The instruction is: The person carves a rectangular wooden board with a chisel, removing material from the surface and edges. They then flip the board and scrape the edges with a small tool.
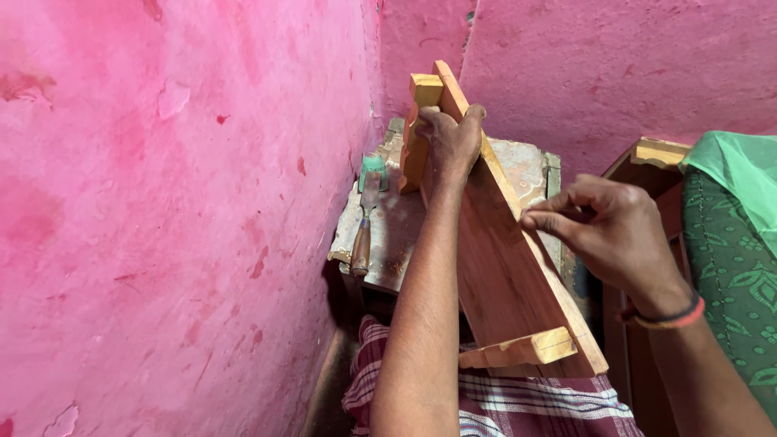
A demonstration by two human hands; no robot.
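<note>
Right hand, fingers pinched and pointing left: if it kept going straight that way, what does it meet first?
The right hand already has its fingertips at the upper edge of the tilted wooden board. That edge comes first; beyond it, probably the left forearm, though depth is unclear.

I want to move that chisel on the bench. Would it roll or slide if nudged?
The chisel lies flat on the worn bench. Its rounded wooden handle might roll a little, though the flat blade probably checks that. It looks stiff, and the rough, dusty surface likely limits sliding.
</note>
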